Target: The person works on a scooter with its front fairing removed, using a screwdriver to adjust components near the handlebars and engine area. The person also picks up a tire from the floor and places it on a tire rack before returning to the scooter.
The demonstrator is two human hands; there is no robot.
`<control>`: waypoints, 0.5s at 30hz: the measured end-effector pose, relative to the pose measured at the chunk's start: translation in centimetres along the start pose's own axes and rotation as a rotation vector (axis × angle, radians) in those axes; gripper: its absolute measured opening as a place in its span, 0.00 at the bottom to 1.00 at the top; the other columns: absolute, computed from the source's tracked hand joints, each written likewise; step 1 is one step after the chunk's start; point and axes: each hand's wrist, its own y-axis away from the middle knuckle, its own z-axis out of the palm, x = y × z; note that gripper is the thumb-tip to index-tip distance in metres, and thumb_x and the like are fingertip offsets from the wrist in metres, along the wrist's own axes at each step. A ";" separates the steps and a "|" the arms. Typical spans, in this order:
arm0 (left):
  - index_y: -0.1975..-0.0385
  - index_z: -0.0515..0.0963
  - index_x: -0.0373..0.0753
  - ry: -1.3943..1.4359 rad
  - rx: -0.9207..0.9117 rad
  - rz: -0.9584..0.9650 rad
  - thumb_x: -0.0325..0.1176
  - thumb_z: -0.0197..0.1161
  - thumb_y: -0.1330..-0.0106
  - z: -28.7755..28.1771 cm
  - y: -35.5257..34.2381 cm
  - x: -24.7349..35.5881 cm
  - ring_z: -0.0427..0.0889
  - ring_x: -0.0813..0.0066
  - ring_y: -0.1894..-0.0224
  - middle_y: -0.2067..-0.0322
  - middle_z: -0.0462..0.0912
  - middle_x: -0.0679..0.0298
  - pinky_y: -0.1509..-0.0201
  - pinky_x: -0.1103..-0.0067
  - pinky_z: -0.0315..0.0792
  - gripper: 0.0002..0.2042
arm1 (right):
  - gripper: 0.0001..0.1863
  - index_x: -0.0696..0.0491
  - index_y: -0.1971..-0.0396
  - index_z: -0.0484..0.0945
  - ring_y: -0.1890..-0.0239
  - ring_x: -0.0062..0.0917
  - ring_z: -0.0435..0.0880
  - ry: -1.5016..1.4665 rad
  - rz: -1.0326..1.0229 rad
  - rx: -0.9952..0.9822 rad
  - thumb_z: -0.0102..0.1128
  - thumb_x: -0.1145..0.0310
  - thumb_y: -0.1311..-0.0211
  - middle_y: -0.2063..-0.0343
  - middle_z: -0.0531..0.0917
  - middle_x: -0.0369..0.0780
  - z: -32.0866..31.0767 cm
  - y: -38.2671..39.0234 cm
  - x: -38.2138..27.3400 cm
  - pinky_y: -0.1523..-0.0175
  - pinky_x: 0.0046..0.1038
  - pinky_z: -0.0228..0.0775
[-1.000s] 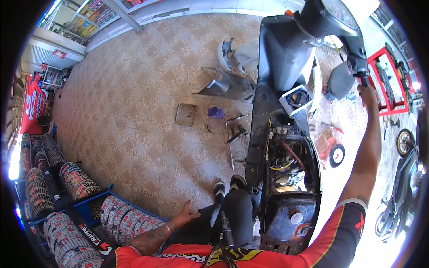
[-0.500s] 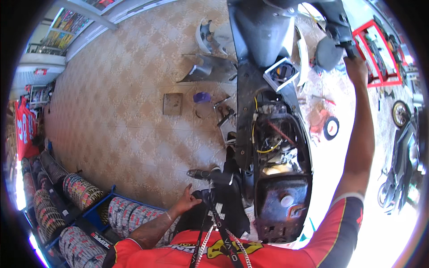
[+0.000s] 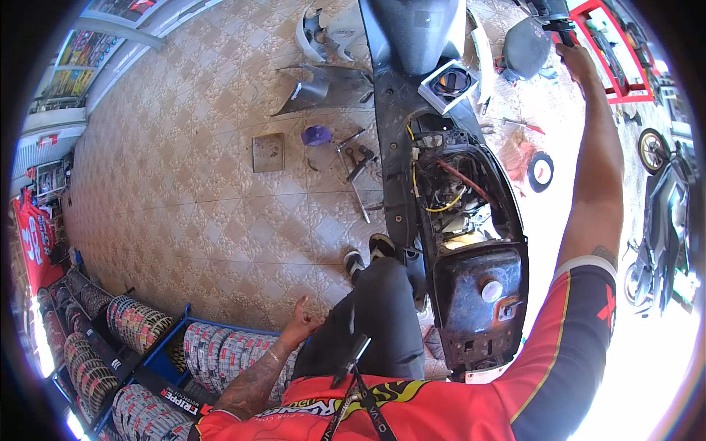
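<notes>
My right hand (image 3: pixel 579 65) is closed round the black handlebar grip (image 3: pixel 562 37) of a scooter, with the arm stretched far forward. Low beside my left thigh, my left hand (image 3: pixel 300 324) hangs with fingers apart and nothing in it. The scooter's dark body (image 3: pixel 398 147) stands just right of my legs, stripped of its seat. Its bay shows a yellow cable (image 3: pixel 446 206), a reddish tube (image 3: pixel 465 178) and engine parts. Behind the bay lies a dark fuel tank (image 3: pixel 471 287) with a pale round cap (image 3: pixel 491 290). An open white box (image 3: pixel 448 86) rests on the footboard.
Loose body panels (image 3: pixel 323 90), a square metal plate (image 3: pixel 268 152), a purple piece (image 3: pixel 316 135) and tools (image 3: pixel 360 165) lie on the tiled floor. Racks of tyres (image 3: pixel 220 349) line the lower left. To the right are a small wheel (image 3: pixel 540 172), a red stand (image 3: pixel 614 55) and a parked motorcycle (image 3: pixel 665 228).
The scooter appears higher at the front and farther right at the tail. My legs have shifted, with both shoes now showing beside it. The lanyard has swung. My right hand stays on the grip.
</notes>
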 end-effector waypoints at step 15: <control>0.30 0.42 0.38 -0.026 -0.091 0.069 0.39 0.70 0.41 2.5 -0.4 6.7 0.72 0.82 0.75 0.76 0.75 0.68 0.69 0.81 0.69 0.46 | 0.23 0.54 0.66 0.82 0.66 0.41 0.83 0.323 -0.155 0.242 0.54 0.47 0.45 0.71 0.84 0.46 -0.9 3.7 -3.4 0.59 0.39 0.71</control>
